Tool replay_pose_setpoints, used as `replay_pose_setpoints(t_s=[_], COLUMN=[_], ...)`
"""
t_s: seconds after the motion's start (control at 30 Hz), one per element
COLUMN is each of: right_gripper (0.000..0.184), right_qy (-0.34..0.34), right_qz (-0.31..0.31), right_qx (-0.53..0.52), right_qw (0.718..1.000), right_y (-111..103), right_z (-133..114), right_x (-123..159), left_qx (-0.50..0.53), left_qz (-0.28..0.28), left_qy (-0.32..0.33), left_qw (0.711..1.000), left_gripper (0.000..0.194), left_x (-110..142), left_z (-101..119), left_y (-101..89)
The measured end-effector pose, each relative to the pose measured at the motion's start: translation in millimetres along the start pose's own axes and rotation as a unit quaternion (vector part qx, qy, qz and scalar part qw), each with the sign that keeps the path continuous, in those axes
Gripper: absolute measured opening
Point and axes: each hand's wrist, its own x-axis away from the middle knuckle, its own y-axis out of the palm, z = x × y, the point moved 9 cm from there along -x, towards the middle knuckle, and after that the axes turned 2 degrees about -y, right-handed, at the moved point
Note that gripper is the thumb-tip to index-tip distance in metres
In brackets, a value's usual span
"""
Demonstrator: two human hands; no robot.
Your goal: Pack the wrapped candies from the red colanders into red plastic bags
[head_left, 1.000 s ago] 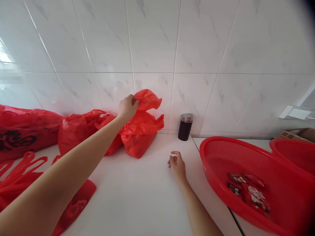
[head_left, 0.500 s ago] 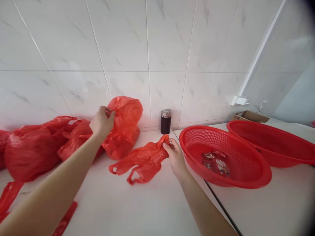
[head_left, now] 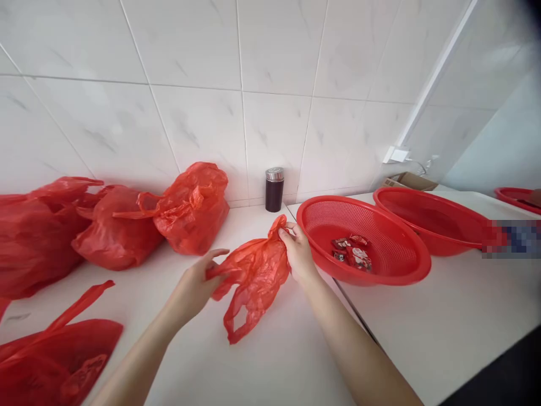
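Both forearms are showing bare from the lower edge up to the wrists, with no sleeves covering them. The left hand and right hand are wearing no gloves, rings or watch.

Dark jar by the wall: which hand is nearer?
Right. The right hand sits just below the dark jar, holding the empty red bag; the left hand grips the bag's other end, farther left.

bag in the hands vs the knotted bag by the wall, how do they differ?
The held bag hangs limp and flat between the left hand and right hand; the knotted bag bulges full. The held bag's handles dangle loose, while the knotted bag's are tied. The held bag is pinched at both ends; the knotted bag rests untouched on the counter. Both are thin red plastic.
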Motion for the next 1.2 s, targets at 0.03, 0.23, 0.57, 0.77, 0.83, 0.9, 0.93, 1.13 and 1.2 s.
replay_pose_setpoints(t_s=[0.03, 0.23, 0.57, 0.77, 0.83, 0.9, 0.93, 1.13, 1.2], right_gripper=[0.025, 0.02, 0.02, 0.066, 0.085, 0.088, 0.089, 0.092, 0.088], right_qy=[-0.011, -0.113, -0.198, -0.23, -0.213, -0.194, -0.183, -0.112, -0.102], right_qz=[-0.009, -0.008, -0.199, -0.316, -0.366, -0.404, -0.417, -0.448, -0.47], right_qx=[0.055, 0.207, 0.343, 0.486, 0.498, 0.501, 0.502, 0.466, 0.437], right_qw=[0.998, 0.972, 0.897, 0.781, 0.757, 0.74, 0.735, 0.754, 0.76], right_y=[-1, 12, 108, 87, 74, 63, 57, 30, 25], right_z=[2, -36, -53, -28, -32, -36, -38, -32, -37], right_x=[-1, 24, 94, 84, 86, 89, 90, 98, 106], left_qx=[0.059, 0.225, 0.234, -0.031, -0.179, -0.264, -0.286, -0.281, -0.214], left_qz=[0.019, 0.144, 0.075, 0.082, 0.122, 0.145, 0.152, 0.151, 0.105], left_qy=[-0.016, -0.055, -0.015, 0.045, 0.071, 0.074, 0.077, 0.129, 0.115], left_qw=[0.998, 0.962, 0.969, 0.995, 0.974, 0.951, 0.943, 0.939, 0.964], left_gripper=[0.042, 0.031, 0.028, 0.014, 0.028, 0.042, 0.049, 0.055, 0.056], left_x=[1, 18, 32, 32, 31, 27, 26, 24, 25], left_z=[-11, -27, 14, -16, -26, -35, -37, -16, -16], left_y=[-10.0, -43.8, -5.7, -33.8, -47.4, -52.3, -51.7, -36.8, -33.8])
